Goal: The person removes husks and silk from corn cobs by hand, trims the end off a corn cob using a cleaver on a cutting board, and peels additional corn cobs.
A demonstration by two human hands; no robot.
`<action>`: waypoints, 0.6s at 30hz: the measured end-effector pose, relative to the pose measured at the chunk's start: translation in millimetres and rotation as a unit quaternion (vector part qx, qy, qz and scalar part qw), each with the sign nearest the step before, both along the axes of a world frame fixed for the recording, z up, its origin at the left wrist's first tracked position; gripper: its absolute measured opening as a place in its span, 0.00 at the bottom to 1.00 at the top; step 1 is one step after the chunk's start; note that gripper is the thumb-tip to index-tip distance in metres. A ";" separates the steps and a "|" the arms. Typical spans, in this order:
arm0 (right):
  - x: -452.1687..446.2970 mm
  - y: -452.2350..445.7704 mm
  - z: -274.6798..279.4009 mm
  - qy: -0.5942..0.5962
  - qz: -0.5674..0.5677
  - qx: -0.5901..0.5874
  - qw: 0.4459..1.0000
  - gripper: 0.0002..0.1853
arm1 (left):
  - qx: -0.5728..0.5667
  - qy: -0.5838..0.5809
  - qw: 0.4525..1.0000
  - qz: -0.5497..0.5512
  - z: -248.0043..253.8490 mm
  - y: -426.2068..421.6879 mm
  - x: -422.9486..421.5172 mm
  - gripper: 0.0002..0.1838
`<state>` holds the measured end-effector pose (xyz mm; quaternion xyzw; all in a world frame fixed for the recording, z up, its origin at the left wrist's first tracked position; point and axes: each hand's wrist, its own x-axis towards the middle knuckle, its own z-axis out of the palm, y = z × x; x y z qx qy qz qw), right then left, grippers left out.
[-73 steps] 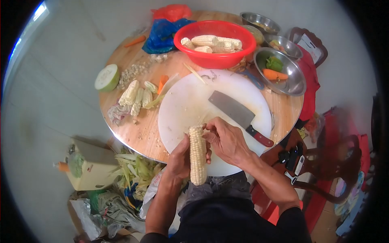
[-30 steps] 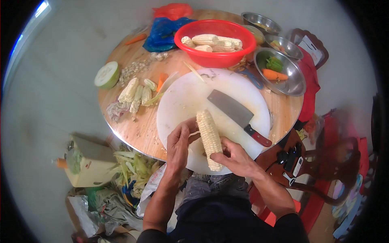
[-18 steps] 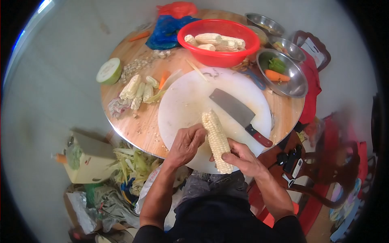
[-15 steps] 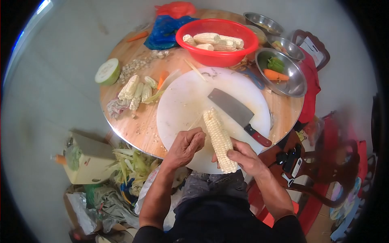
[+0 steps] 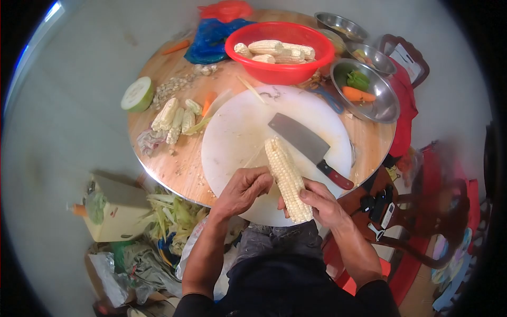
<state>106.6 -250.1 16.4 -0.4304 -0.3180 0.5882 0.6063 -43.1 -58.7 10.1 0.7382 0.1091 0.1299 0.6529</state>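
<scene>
Head view: corn cob held aslant in the right hand

Corn cob (image 5: 288,177) is above the near part of the round white board (image 5: 227,137). Long axis runs obliquely: far, narrower-looking end points forward and slightly left; near end points back toward the body and right.

Right hand (image 5: 322,203) grips the cob around its nearer half, thumb on the upper face, fingertips showing at the left side. Most of the length extends forward of this grip; the near end protrudes a little bodyward.

Left hand (image 5: 244,191) has curled fingers just beside the cob's left flank; contact, or anything pinched, cannot be told. Cleaver (image 5: 301,138) lies flat on the board, beyond the right hand.
</scene>
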 end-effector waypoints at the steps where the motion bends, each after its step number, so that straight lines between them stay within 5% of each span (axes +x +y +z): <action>1: 1.3 -0.8 -1.8 0.000 -0.007 -0.001 1.000 0.26 | -0.012 0.011 1.000 -0.016 2.9 -0.5 -2.3 0.21; 6: 3.1 0.7 -1.7 -0.009 -0.007 0.007 1.000 0.26 | -0.094 0.014 0.995 0.042 -2.3 -2.4 0.5 0.19; 9: 0.7 4.4 -1.9 -0.040 -0.002 -0.002 0.999 0.26 | 0.012 0.026 0.998 0.058 1.4 -10.5 7.0 0.21; 14: 3.4 1.7 -3.1 -0.041 -0.029 0.014 0.999 0.27 | -0.057 -0.010 0.996 -0.066 17.8 -16.4 1.9 0.23; 18: 6.3 -3.2 -0.7 -0.003 -0.035 0.006 0.999 0.28 | -0.037 0.026 0.999 -0.026 -6.3 -6.6 -4.9 0.23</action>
